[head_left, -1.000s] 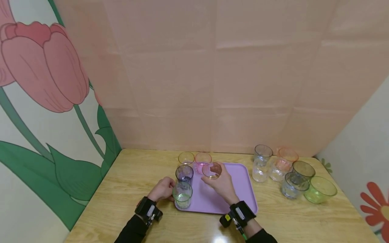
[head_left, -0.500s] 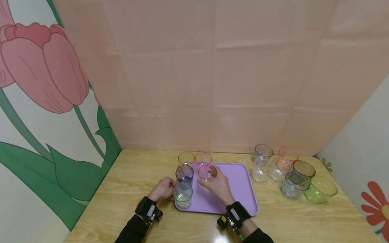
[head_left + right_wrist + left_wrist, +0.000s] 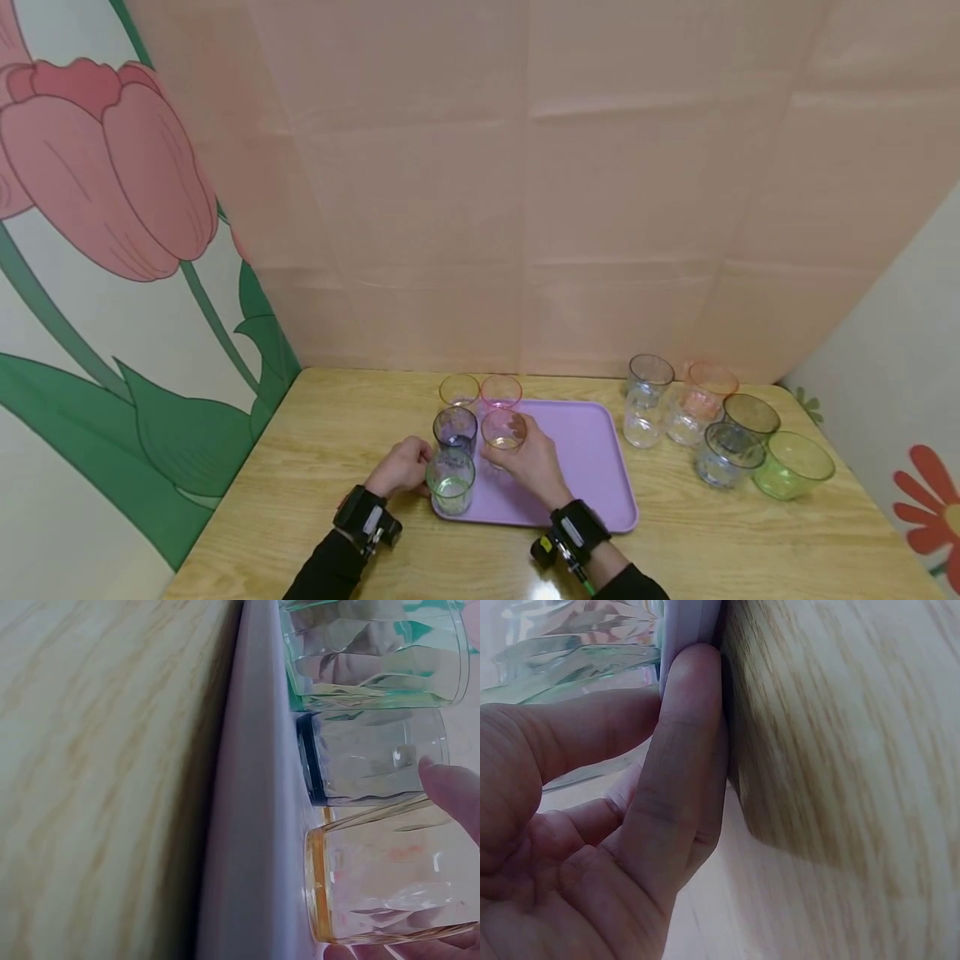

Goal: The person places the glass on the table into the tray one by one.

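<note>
A purple tray (image 3: 588,467) lies on the wooden table. My left hand (image 3: 402,467) pinches its left edge, with the thumb (image 3: 607,727) beside the rim and the index finger (image 3: 679,757) against the outer wall. My right hand (image 3: 536,467) grips an amber-tinted drinking glass (image 3: 503,442) upright, its orange-coloured base (image 3: 319,889) close over the tray. A dark-tinted glass (image 3: 367,761) stands just left of it, and a green-tinted glass (image 3: 452,492) in front of that one. Behind are a pink-rimmed glass (image 3: 500,396) and a yellow-rimmed glass (image 3: 459,392).
Several glasses cluster right of the tray: a tall clear one (image 3: 645,412), an orange-tinted one (image 3: 697,408), a brown-rimmed one (image 3: 752,419), a short bluish one (image 3: 726,467) and a wide green one (image 3: 793,475). A pinkish panel (image 3: 525,250) rises behind the table.
My right hand has moved left with the amber-tinted glass, bringing it beside the dark-tinted glass and in front of the pink-rimmed one. My left hand has stayed at the tray's edge.
</note>
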The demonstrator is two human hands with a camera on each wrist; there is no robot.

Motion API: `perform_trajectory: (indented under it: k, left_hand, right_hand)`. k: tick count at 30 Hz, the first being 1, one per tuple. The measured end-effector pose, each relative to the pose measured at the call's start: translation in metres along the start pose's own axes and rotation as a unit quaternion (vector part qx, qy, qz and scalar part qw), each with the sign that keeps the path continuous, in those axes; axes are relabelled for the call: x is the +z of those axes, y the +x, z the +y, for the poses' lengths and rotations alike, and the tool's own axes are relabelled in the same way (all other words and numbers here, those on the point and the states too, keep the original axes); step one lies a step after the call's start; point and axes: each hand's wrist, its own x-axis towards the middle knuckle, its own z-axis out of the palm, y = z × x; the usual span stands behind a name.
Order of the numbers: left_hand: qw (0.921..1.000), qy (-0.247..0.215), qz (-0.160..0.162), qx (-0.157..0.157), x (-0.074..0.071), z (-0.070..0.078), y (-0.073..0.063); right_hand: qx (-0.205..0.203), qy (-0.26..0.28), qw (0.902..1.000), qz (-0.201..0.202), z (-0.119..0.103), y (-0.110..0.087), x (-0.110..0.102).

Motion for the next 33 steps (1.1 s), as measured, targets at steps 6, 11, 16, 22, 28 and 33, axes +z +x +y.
perform_trajectory:
  k: [6, 11, 16, 22, 28, 33]
  left_hand:
    - [1.0, -0.003, -0.001, -0.001, -0.0001, 0.0002, 0.0001]
    - [1.0, 0.0, 0.0, 0.009, 0.0002, -0.0014, -0.0006]
    - [0.9999, -0.003, 0.0, 0.011, 0.0004, -0.0004, -0.0019]
    - [1.0, 0.005, 0.0, 0.004, 0.0008, 0.0001, -0.0008]
    - [0.9999, 0.016, 0.0, 0.002, 0.0012, -0.0001, -0.0004]
    - [0.9999, 0.015, 0.001, 0.006, 0.0011, 0.0, -0.0002]
  right_hand:
    - [0.005, -0.015, 0.9999, -0.004, -0.0015, 0.0018, 0.0018]
    - [0.008, -0.019, 0.9998, -0.008, -0.0031, 0.0002, 0.0028]
    - [0.007, -0.028, 0.9996, -0.006, -0.0037, -0.0013, 0.0032]
    - [0.006, -0.033, 0.9994, -0.003, -0.004, -0.0015, 0.0033]
    - [0.005, -0.035, 0.9994, -0.004, -0.0054, -0.0021, 0.0024]
    - [0.006, -0.03, 0.9995, -0.011, -0.0054, -0.0026, 0.0011]
